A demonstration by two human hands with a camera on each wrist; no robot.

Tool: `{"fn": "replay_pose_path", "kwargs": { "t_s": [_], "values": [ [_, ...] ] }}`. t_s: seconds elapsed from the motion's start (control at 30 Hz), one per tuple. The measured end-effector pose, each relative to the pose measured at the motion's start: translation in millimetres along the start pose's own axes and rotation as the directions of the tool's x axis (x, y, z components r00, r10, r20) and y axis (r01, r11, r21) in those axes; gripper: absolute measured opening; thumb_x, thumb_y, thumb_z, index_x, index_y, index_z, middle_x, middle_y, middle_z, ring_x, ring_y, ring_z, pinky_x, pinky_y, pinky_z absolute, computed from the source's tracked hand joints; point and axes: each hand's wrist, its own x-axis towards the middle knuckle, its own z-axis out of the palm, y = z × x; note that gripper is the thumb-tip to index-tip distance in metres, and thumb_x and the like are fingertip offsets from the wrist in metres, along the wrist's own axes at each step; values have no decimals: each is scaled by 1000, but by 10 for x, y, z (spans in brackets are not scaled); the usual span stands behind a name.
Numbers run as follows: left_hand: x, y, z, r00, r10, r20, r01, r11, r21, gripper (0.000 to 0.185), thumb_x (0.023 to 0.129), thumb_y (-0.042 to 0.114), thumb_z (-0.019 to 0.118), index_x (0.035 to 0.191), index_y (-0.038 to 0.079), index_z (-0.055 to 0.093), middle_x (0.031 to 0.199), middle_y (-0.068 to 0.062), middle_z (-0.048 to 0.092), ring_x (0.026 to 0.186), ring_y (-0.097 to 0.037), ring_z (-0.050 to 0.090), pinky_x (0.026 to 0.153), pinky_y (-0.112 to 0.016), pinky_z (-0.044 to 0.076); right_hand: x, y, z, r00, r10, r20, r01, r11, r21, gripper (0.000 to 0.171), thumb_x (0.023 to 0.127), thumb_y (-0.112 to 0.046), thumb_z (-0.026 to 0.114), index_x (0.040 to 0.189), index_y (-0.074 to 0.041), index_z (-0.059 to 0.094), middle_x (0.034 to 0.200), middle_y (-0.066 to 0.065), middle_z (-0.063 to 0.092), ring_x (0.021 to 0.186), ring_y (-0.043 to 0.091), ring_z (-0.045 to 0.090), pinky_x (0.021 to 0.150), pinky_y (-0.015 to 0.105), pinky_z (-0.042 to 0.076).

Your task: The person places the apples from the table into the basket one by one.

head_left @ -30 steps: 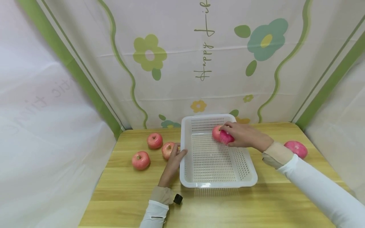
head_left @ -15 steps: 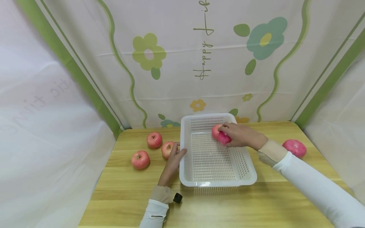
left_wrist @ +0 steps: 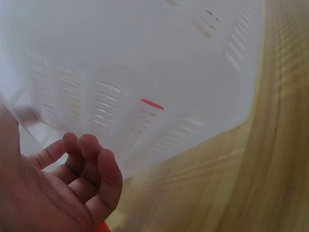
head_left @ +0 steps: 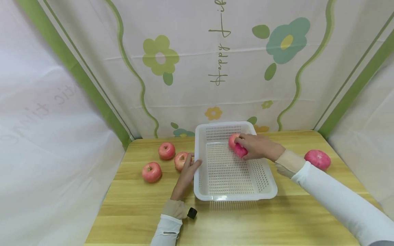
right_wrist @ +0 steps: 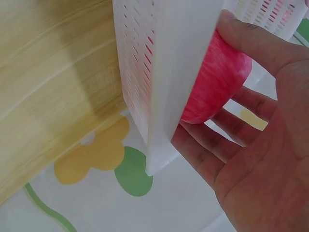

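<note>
A white perforated plastic basket (head_left: 234, 197) stands on the table. My left hand (head_left: 186, 174) holds its left rim, thumb over the edge and fingers outside; in the left wrist view, the curled fingers lie close to the basket wall (left_wrist: 159, 53). Inside the basket, at its right side, my right hand (head_left: 258, 146) grips a deep-pink mottled fruit (head_left: 240, 151). Thumb and fingers span that fruit (right_wrist: 219, 79) in the right wrist view, where the rim hides part of it. A red apple (head_left: 233, 140) lies in the basket directly beside it, partly covered by the right hand.
Left of the basket sit several red apples: one at the back (head_left: 167, 151), one further left (head_left: 152, 172), and one (head_left: 180, 160) behind the left hand's fingers. Another deep-pink fruit (head_left: 317, 159) rests on the table's right side. A printed curtain (head_left: 191, 95) borders the back edge.
My right hand has shifted slightly left and down inside the basket with the pink fruit in its grip. The left hand and the basket stay nearly where they were.
</note>
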Motion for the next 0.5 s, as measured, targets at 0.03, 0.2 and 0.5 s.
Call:
{"fn": "replay_pose_path", "kwargs": {
  "t_s": [0.03, 0.2, 0.5],
  "values": [
    [-1, 3, 1, 1000, -1, -1, 1, 1000, -2, 42, 108, 38, 54, 141, 14, 44, 132, -31, 66, 111, -40, 73, 83, -43, 64, 8, -2, 5, 1000, 1, 8, -1, 1000, -2, 59, 84, -30, 92, 131, -11, 62, 116, 8, 61, 88, 19, 56, 66, 29, 49],
    [7, -9, 2, 1000, 9, 2, -9, 1000, -13, 45, 107, 38, 55, 141, 12, 43, 132, -32, 65, 111, -39, 73, 83, -43, 64, 46, -15, 46, 999, 16, 51, -16, 1000, -3, 60, 84, -32, 92, 130, -12, 60, 118, 7, 59, 90, 19, 57, 68, 31, 52],
    [9, -6, 5, 1000, 3, 1, -3, 1000, -19, 43, 106, 36, 55, 141, 12, 45, 131, -32, 66, 110, -40, 72, 82, -42, 63, 66, -29, 116, 998, 18, 59, -18, 1000, -2, 62, 80, -34, 95, 128, -12, 62, 113, 5, 61, 92, 18, 58, 69, 33, 55]
  ]
}}
